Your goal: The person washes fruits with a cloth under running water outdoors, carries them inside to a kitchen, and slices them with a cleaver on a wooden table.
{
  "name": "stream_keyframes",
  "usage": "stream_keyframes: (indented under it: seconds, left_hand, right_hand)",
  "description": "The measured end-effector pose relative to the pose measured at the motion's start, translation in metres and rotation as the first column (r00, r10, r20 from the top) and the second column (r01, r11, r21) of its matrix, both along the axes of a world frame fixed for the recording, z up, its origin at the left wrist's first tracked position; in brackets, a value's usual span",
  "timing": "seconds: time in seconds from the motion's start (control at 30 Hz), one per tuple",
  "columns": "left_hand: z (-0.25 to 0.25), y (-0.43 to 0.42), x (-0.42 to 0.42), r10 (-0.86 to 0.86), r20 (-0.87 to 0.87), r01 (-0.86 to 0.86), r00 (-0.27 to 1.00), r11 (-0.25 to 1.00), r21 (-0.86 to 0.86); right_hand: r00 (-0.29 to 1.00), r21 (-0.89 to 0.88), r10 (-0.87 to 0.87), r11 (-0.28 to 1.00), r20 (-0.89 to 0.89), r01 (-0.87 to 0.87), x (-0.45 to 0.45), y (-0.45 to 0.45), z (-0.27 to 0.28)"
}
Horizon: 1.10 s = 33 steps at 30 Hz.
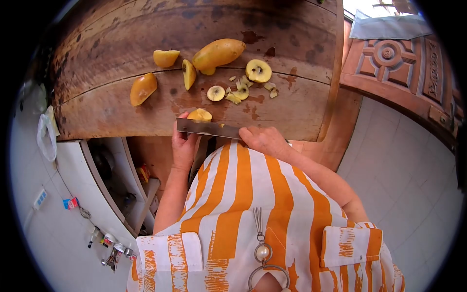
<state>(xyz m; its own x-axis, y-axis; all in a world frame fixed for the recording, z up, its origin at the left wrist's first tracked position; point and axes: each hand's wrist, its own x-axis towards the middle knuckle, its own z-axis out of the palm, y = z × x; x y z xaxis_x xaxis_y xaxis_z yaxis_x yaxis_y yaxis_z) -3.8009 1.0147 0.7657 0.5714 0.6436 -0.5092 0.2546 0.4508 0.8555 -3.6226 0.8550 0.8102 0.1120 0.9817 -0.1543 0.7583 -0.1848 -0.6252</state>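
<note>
A wide-bladed kitchen knife (206, 128) lies crosswise at the table's near edge. My right hand (265, 140) is closed around its handle end at the right. My left hand (183, 138) is at the other end, fingers closed on a piece of yellow squash-like produce (200, 115); the blade partly hides both the piece and the fingers. Beyond the hands lie a large uncut yellow-orange length (219, 54), a chunk (144, 89) at the left, another cut chunk (166, 58), a wedge (188, 74), and two round cut ends (259, 71) (216, 93) with pale flesh.
Pale scraps (238, 94) lie on the wet-stained wooden table (292, 114). A carved wooden panel (389, 63) stands at the right. Open white shelving (104, 180) is below left, and a plastic bag (46, 136) hangs at the table's left end.
</note>
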Motion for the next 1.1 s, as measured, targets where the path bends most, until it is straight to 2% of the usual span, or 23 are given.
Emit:
stream_keyframes:
  seconds: [0.07, 0.1, 0.17, 0.3, 0.47, 0.6, 0.8, 0.87, 0.97, 1.0, 1.07, 1.1]
  left_hand:
    - [-0.005, -0.006, 0.001, 0.023, -0.019, -0.020, 1.000, 0.988, 0.154]
    - [-0.006, -0.008, 0.003, 0.024, -0.018, -0.021, 1.000, 0.988, 0.154]
    - [-0.007, -0.010, 0.008, 0.026, -0.082, -0.002, 0.996, 0.961, 0.276]
    - [-0.016, -0.004, 0.002, -0.024, -0.056, 0.040, 0.998, 0.952, 0.303]
    - [-0.014, -0.004, 0.003, -0.040, -0.092, 0.074, 0.995, 0.914, 0.398]
    - [-0.014, -0.004, 0.002, -0.014, -0.064, 0.038, 0.998, 0.916, 0.400]
    - [-0.013, -0.002, 0.005, -0.067, -0.162, 0.141, 0.985, 0.851, 0.507]
    - [-0.013, -0.004, 0.003, -0.074, -0.223, 0.188, 0.972, 0.813, 0.551]
    - [-0.005, -0.003, 0.008, -0.106, -0.244, 0.236, 0.964, 0.765, 0.600]
    - [-0.005, -0.003, 0.006, -0.106, -0.244, 0.236, 0.964, 0.762, 0.603]
    - [-0.012, -0.005, -0.002, -0.068, -0.072, 0.091, 0.995, 0.910, 0.406]
    - [-0.013, -0.005, -0.004, -0.071, -0.073, 0.094, 0.995, 0.910, 0.405]
  right_hand:
    - [0.998, 0.077, -0.061, 0.995, 0.009, 0.060, -0.001, 0.006, 0.002]
    - [0.998, 0.076, -0.061, 0.995, 0.009, 0.060, 0.000, 0.008, 0.003]
    - [0.999, 0.015, -0.046, 0.999, 0.021, 0.045, 0.002, 0.012, 0.008]
    - [0.998, -0.011, -0.066, 0.998, -0.018, 0.065, 0.004, 0.018, 0.018]
    - [0.987, -0.155, -0.043, 0.988, -0.152, 0.019, 0.001, 0.033, 0.016]
    - [0.989, -0.118, -0.011, 0.993, -0.150, -0.007, -0.003, 0.049, 0.018]
    - [0.993, -0.111, -0.024, 0.994, -0.116, 0.011, -0.004, 0.055, 0.022]
    - [0.993, -0.205, -0.046, 0.978, -0.106, 0.024, -0.006, 0.055, 0.021]
    - [0.999, -0.169, 0.001, 0.986, -0.032, -0.007, -0.004, 0.060, 0.009]
    - [1.000, -0.165, 0.000, 0.986, -0.031, -0.005, -0.004, 0.060, 0.003]
    - [0.999, -0.140, -0.015, 0.990, -0.038, 0.010, -0.004, 0.055, -0.014]
    - [0.999, -0.141, -0.018, 0.990, -0.039, 0.012, -0.008, 0.050, -0.021]
